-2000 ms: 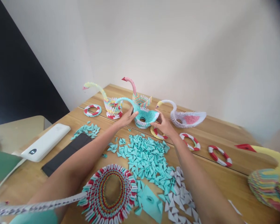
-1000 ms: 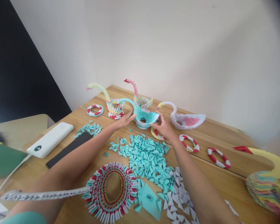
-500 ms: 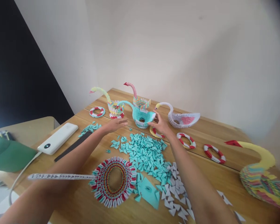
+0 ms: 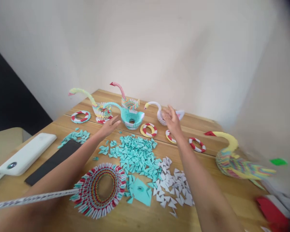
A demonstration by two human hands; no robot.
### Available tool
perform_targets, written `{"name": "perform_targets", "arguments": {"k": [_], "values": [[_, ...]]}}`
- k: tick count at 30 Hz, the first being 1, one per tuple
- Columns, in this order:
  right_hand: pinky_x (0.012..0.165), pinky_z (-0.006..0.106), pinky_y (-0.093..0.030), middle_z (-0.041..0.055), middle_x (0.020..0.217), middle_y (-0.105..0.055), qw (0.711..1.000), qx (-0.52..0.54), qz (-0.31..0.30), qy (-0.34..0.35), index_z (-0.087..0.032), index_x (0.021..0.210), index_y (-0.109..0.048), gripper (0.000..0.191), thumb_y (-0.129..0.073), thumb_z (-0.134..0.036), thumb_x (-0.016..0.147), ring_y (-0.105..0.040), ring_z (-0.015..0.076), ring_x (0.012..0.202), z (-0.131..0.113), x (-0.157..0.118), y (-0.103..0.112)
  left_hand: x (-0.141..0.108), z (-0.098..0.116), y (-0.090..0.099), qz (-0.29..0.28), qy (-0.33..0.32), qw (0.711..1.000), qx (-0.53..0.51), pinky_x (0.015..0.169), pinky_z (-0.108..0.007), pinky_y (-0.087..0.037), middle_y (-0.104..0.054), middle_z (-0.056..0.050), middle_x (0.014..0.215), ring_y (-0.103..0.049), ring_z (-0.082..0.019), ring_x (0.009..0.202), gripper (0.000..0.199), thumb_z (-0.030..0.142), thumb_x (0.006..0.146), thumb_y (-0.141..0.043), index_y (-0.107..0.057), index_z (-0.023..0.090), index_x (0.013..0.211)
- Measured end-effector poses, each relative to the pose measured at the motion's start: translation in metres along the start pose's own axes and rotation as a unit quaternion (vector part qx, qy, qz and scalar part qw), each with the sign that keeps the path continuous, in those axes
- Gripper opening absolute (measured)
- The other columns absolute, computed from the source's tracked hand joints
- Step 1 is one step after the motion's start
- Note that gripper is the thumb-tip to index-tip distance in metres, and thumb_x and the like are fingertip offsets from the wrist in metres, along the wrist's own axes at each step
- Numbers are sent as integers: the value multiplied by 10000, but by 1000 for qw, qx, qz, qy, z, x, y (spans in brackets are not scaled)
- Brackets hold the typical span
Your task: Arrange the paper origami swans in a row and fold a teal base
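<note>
My left hand (image 4: pixel 109 126) is open, palm down, just left of a teal paper swan (image 4: pixel 130 118) at the far middle of the wooden table (image 4: pixel 222 190); it holds nothing. My right hand (image 4: pixel 172 121) is open with fingers spread in front of a white paper swan (image 4: pixel 162 113), hiding part of it. A yellow and red paper ring (image 4: pixel 148 129) lies between the hands. A heap of teal folded paper triangles (image 4: pixel 135 154) lies nearer me, with white triangles (image 4: pixel 172 184) beside it.
A round red, white and teal paper disc (image 4: pixel 99 189) with a long white neck (image 4: pixel 26 199) lies near me. More paper swans (image 4: pixel 236 161) and rings (image 4: pixel 80 116) stand around. A white power bank (image 4: pixel 24 154) and a black phone (image 4: pixel 53 161) lie at left.
Both hands have let go of the teal swan. My right hand moved right toward the white swan, and my left hand drew back a little. The view swung to the right.
</note>
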State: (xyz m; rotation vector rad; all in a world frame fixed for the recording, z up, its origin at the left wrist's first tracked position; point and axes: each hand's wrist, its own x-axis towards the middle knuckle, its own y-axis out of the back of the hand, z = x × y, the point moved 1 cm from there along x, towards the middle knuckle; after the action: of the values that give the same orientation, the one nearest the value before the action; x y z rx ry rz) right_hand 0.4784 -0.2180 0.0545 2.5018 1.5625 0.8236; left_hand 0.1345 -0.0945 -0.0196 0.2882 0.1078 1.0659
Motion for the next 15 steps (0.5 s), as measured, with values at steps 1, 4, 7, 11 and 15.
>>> {"name": "perform_targets", "arguments": {"k": [1, 4, 7, 11, 15], "values": [[1190, 492, -455, 161, 1512, -588, 999, -17, 42, -1, -255, 1610, -364, 902, -642, -700, 876, -585, 310, 1383, 2, -1, 14, -2, -2, 2, 3, 14, 1000, 0, 1150, -549, -478, -557, -231, 1537, -551, -412, 1413, 1130, 855, 737, -637, -447, 125, 1578], [1168, 482, -474, 181, 1450, -629, 987, -62, 147, -19, -189, 1596, -385, 880, -584, -669, 886, -592, 313, 1372, 11, -7, 47, -12, -3, 12, -3, 45, 999, -5, 1175, -538, -465, -682, -201, 1398, -612, -400, 1353, 1104, 877, 657, -694, -581, 133, 1465], [1186, 462, -452, 199, 1466, -615, 976, -77, 196, -62, -149, 1576, -405, 865, -580, -614, 868, -566, 311, 1403, 25, -11, 62, -26, 10, 29, -11, 42, 999, 2, 1192, -518, -462, -768, -138, 1256, -659, -378, 1297, 915, 828, 647, -755, -710, 181, 1293], [1212, 448, -420, 189, 1578, -514, 966, -69, 207, -138, -177, 1592, -364, 868, -607, -579, 863, -516, 307, 1455, 46, -12, 69, -45, 54, 50, -10, 17, 999, 28, 1161, -547, -494, -814, -29, 1126, -726, -336, 1175, 630, 733, 724, -768, -770, 293, 1174], [1230, 483, -390, 202, 1632, -424, 960, -73, 209, -173, -200, 1605, -309, 916, -639, -615, 857, -447, 348, 1498, 65, -3, 77, -46, 121, 40, -54, -28, 998, 32, 1148, -546, -513, -799, -55, 1163, -723, -340, 1174, 592, 658, 748, -801, -769, 294, 1213]]}}
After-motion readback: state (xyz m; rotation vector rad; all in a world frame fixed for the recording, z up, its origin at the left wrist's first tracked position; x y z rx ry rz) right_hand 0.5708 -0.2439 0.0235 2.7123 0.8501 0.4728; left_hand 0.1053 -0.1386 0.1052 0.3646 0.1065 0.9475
